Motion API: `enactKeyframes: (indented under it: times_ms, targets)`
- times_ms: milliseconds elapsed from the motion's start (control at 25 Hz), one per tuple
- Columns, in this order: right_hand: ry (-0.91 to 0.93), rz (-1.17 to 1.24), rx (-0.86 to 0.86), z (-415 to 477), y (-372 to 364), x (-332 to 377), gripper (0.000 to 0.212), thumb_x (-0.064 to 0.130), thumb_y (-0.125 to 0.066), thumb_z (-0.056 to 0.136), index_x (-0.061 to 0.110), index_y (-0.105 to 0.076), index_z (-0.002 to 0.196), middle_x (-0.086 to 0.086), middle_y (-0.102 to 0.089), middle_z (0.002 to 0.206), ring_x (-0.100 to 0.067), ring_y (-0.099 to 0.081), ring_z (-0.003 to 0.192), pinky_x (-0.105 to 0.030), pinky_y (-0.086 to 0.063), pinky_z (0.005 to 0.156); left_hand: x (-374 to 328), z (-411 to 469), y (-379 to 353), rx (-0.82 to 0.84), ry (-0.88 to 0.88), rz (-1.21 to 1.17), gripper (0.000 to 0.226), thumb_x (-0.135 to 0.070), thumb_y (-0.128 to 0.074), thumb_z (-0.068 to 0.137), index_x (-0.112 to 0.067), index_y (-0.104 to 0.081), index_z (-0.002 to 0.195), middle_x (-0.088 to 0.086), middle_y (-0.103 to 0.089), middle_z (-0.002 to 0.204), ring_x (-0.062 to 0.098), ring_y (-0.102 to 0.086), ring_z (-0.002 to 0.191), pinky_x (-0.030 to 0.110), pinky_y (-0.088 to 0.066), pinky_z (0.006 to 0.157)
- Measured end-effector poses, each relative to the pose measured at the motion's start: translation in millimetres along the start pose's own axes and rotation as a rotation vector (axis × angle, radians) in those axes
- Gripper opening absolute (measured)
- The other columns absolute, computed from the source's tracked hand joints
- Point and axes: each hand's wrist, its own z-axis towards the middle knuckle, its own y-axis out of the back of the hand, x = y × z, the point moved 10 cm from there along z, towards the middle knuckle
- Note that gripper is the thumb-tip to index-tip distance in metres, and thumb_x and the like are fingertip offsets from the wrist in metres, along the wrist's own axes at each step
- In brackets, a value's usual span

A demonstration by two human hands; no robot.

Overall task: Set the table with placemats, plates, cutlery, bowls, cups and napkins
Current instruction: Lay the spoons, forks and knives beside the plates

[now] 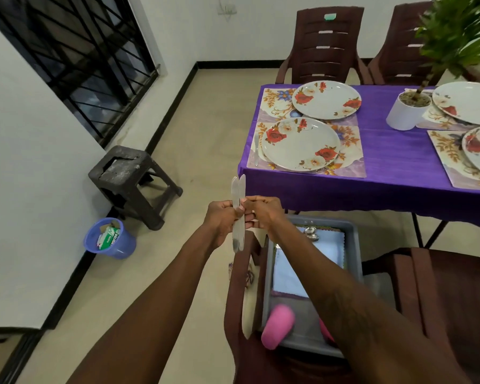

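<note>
Both hands meet in front of me over the floor, left of the table. My left hand (222, 217) grips a pair of steel table knives (238, 189) held upright, blades up. My right hand (263, 213) pinches the same knives from the right. On the purple-clothed table (394, 162) lie floral placemats (352, 159) with flowered plates (299, 144). One knife (256, 149) lies left of the near plate. Below my right arm a grey tub (356, 253) on a chair holds spoons (311, 232), folded napkins (305, 270) and pink cups (277, 329).
Brown plastic chairs (327, 42) stand behind the table, another (455, 300) at my right. A white potted plant (408, 112) sits mid-table. A dark stool (130, 184) and a blue waste bin (108, 238) stand by the left wall under a barred window.
</note>
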Motion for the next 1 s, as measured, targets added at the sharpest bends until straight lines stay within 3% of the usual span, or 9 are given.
enactKeyframes:
  times_ms: [120,240,360,520,720,840,1000]
  targets:
    - [0.021,-0.02,-0.026,-18.9,-12.7,4.1,0.009,0.009,-0.071,0.095,0.003,-0.077,0.099,-0.014,-0.077,0.081,-0.021,-0.074,0.062,-0.035,-0.063,0.058,-5.1,-21.7,15.9,0.008,-0.001,0.001,0.013,-0.002,-0.063,0.099,0.001,-0.071,0.108,0.015,-0.079,0.093,0.031,-0.078,0.084,0.036,-0.063,0.063]
    - [0.016,-0.016,-0.097,-15.4,-34.3,-0.7,0.005,0.009,-0.074,0.093,0.006,-0.077,0.095,-0.013,-0.078,0.087,-0.024,-0.077,0.075,-0.033,-0.063,0.059,-7.5,-14.9,49.6,-0.033,-0.007,0.078,0.009,-0.008,-0.069,0.097,-0.002,-0.073,0.104,0.016,-0.078,0.096,0.03,-0.078,0.078,0.034,-0.062,0.061]
    - [0.037,-0.032,-0.162,8.3,-66.0,-7.8,0.009,0.015,-0.077,0.092,0.008,-0.077,0.096,-0.006,-0.078,0.09,-0.02,-0.076,0.082,-0.026,-0.06,0.057,-5.9,15.2,103.7,-0.12,-0.025,0.175,0.008,-0.015,-0.072,0.096,-0.009,-0.075,0.091,0.011,-0.077,0.086,0.026,-0.075,0.069,0.026,-0.058,0.054]
    - [-0.021,0.028,-0.208,45.1,-127.7,-25.7,0.014,0.018,-0.075,0.093,0.006,-0.077,0.101,-0.008,-0.079,0.091,-0.023,-0.077,0.081,-0.028,-0.06,0.06,-1.8,64.2,161.8,0.019,0.023,0.182,0.006,-0.01,-0.071,0.096,-0.009,-0.077,0.096,0.011,-0.078,0.091,0.026,-0.077,0.077,0.029,-0.06,0.058]
    - [-0.07,0.192,-0.256,75.7,-198.3,-14.3,0.015,0.017,-0.073,0.095,0.005,-0.073,0.104,-0.014,-0.078,0.097,-0.024,-0.078,0.083,-0.03,-0.061,0.062,-52.0,109.7,224.4,0.088,-0.008,0.339,0.006,-0.01,-0.071,0.095,-0.01,-0.077,0.098,0.007,-0.078,0.091,0.019,-0.076,0.071,0.02,-0.054,0.049]
    - [-0.035,0.247,-0.318,103.7,-207.8,9.7,0.018,0.015,-0.074,0.094,0.0,-0.073,0.105,-0.02,-0.077,0.102,-0.031,-0.077,0.089,-0.033,-0.064,0.065,-81.6,144.1,229.7,0.163,0.002,0.369,0.006,-0.007,-0.071,0.095,-0.009,-0.076,0.096,0.014,-0.078,0.092,0.026,-0.077,0.074,0.031,-0.06,0.058]
    - [0.017,0.339,-0.498,147.3,-180.1,45.3,0.018,0.014,-0.075,0.094,0.0,-0.072,0.105,-0.017,-0.077,0.094,-0.025,-0.077,0.079,-0.029,-0.063,0.063,-111.7,195.8,204.4,0.277,0.03,0.416,0.009,-0.002,-0.071,0.094,0.0,-0.074,0.101,0.022,-0.076,0.092,0.034,-0.078,0.077,0.041,-0.064,0.068]
